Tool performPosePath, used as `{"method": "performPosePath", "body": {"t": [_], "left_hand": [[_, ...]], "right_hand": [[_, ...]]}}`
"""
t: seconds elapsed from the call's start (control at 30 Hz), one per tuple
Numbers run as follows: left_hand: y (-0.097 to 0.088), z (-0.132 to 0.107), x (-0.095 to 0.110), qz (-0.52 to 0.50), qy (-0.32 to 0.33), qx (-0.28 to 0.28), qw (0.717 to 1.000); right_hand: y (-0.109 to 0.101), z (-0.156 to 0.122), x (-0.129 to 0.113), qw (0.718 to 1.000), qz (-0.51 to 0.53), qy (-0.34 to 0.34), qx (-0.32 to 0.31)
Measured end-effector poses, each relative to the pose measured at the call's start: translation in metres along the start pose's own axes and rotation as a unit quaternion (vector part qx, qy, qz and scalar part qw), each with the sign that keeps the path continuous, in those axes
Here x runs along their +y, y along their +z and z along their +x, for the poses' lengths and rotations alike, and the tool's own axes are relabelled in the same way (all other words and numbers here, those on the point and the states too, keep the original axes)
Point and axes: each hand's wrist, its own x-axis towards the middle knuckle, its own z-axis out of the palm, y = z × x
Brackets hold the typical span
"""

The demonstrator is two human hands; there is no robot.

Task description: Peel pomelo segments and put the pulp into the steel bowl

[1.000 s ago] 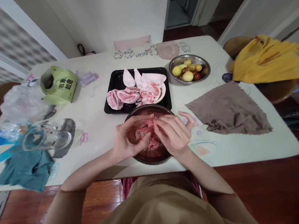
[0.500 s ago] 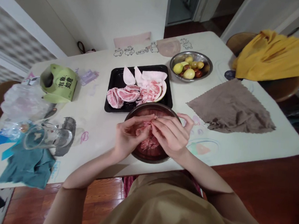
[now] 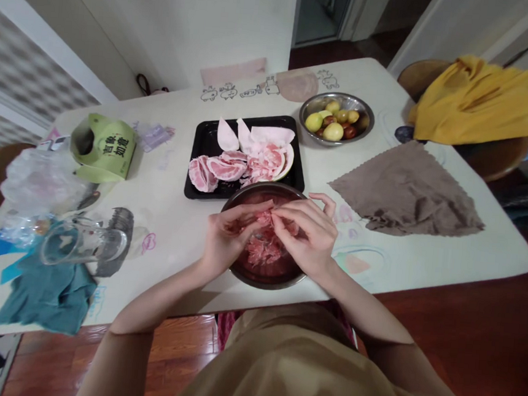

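Pink pulp stays pinched between right hand and left hand, whose risen thumb uncovers loose pieces in the bowl.

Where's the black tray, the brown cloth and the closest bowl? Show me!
Black tray (image 3: 205,138): head view, bare floor at its far left corner.
Brown cloth (image 3: 412,195): head view, middle.
Closest bowl (image 3: 286,195): head view, inside of its far wall.
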Motion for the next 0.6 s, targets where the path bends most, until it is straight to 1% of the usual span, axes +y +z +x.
{"method": "performPosePath", "body": {"t": [0.07,0.13,0.2,0.3,0.37,0.43,0.6], "left_hand": [[-0.004,0.001,-0.003,0.059,0.040,0.003,0.997],[-0.007,0.001,-0.007,0.130,0.095,0.004,0.987],[-0.010,0.000,-0.009,0.187,0.159,0.001,0.969],[-0.013,-0.001,-0.010,0.236,0.242,-0.002,0.941],[-0.015,-0.002,-0.010,0.249,0.270,-0.002,0.930],[-0.016,-0.003,-0.011,0.249,0.280,-0.001,0.927],[-0.016,-0.004,-0.013,0.229,0.299,0.025,0.926]], "right_hand": [[-0.002,-0.002,0.000,1.000,0.006,0.000,-0.016],[-0.005,-0.002,0.000,1.000,0.003,0.000,-0.026],[-0.008,-0.001,-0.001,0.999,-0.002,-0.004,-0.038],[-0.014,0.002,-0.002,0.998,-0.008,-0.031,-0.052],[-0.017,0.003,-0.004,0.997,-0.007,-0.052,-0.049],[-0.019,0.003,-0.007,0.998,0.001,-0.056,-0.043],[-0.020,0.000,-0.010,0.998,0.032,-0.022,-0.040]]}}
